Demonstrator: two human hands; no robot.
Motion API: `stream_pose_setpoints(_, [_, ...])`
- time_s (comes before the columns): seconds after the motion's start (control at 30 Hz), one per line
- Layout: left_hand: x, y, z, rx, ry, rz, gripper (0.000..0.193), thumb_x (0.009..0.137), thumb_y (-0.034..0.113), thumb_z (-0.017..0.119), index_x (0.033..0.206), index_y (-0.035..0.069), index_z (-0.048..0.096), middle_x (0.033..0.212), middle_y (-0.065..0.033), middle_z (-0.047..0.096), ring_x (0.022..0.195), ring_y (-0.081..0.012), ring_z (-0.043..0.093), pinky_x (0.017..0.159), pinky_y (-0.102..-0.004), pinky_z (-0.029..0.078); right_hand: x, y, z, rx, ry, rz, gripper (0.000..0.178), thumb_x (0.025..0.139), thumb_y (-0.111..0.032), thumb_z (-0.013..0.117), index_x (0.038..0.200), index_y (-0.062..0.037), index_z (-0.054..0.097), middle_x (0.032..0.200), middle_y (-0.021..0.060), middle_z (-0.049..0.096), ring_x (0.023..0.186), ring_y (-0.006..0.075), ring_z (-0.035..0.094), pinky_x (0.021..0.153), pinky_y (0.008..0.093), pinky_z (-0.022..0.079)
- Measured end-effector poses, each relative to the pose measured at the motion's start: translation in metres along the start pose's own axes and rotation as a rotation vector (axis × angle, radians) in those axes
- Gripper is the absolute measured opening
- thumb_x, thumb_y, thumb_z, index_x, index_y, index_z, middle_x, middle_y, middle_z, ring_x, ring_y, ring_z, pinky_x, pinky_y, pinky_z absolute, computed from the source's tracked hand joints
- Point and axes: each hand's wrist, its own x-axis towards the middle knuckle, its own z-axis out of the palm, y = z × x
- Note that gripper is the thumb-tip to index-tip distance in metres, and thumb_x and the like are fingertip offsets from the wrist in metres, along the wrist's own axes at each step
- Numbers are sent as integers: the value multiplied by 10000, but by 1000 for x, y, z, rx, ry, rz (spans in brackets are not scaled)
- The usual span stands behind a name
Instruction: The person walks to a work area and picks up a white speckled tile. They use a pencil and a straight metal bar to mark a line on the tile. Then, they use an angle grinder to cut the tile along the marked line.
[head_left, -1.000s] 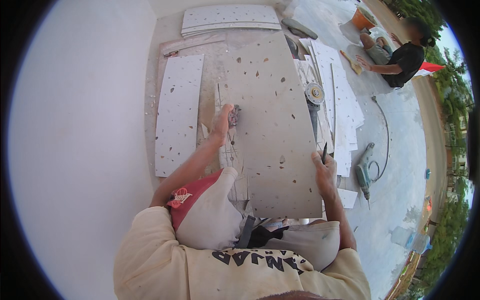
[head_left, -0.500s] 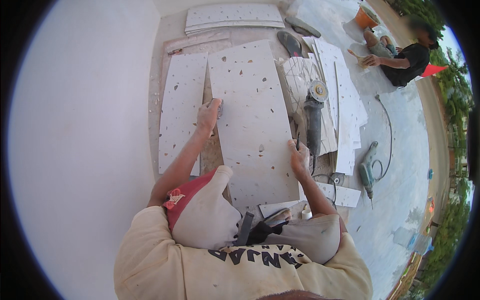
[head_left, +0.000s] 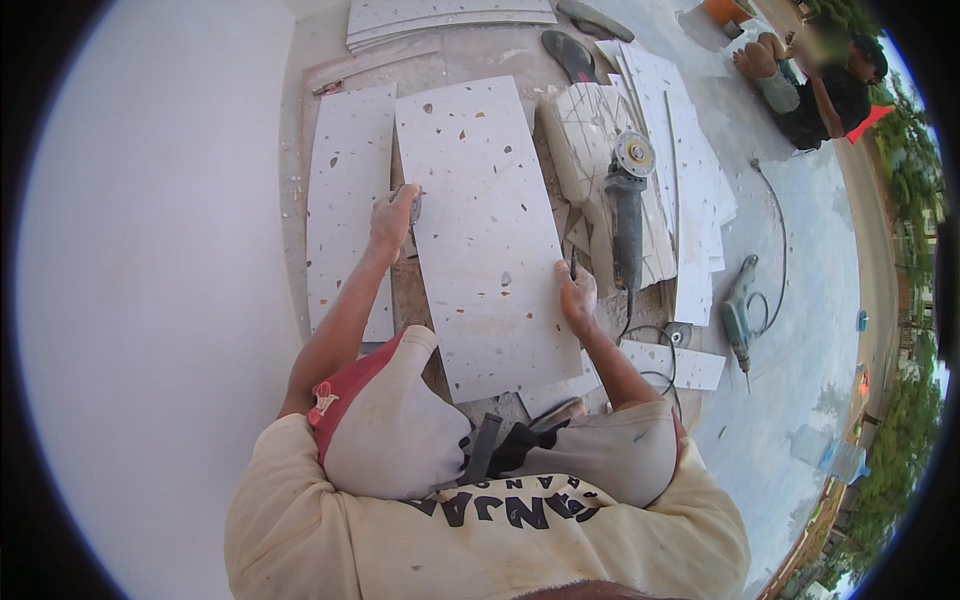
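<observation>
White speckled panel (head_left: 490,250); well beyond its right side, an orange bucket (head_left: 722,12) and a clear bottle (head_left: 846,462), contents unclear; left hand (head_left: 390,222) gripping a dark object (head_left: 416,207) at the panel's left edge; right hand (head_left: 578,302) holding its right edge and a dark pen (head_left: 574,264).

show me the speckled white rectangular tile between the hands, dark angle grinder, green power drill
Speckled white rectangular tile (head_left: 488,240), head view: middle of its face.
Dark angle grinder (head_left: 627,215), head view: its body.
Green power drill (head_left: 737,317), head view: its body.

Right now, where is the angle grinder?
In the head view, the angle grinder lies right of centre, beyond the right hand and left of the green drill.
</observation>
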Motion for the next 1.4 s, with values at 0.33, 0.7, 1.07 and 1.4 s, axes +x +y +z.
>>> stream_pose_setpoints(0.33, [-22,5,-8,323,181,170,392,907,397,631,903,8,684,763,-11,575,745,-118,534,689,-314,430,-10,-19,-20,-335,16,-203,345,1020,-296,528,1119,-9,692,978,239,663,968,428,634,889,486,479])
stream_pose_setpoints(0.7, [-111,43,36,-281,-585,-170,587,919,326,746,1332,38,446,1178,-80,582,1063,-170,605,956,-354,515,-32,-99,-17,246,-522,-165,670,926,-459,721,1391,-7,556,985,71,662,765,91,600,588,235,463])
stream_pose_setpoints(1.07, [-135,5,62,-240,-791,-331,654,904,213,782,1386,13,387,1211,-107,565,1116,-203,621,984,-380,546,-53,-69,-25,-100,-445,-235,801,750,-563,831,1294,-19,607,1118,134,645,905,219,628,814,362,513])
stream_pose_setpoints(1.4, [-136,-17,39,230,-903,-280,283,936,281,753,967,53,588,803,-26,606,727,-115,594,638,-260,495,-62,-74,-68,-410,-741,-306,795,745,-530,761,1291,21,584,1197,216,591,1145,357,595,973,434,471])
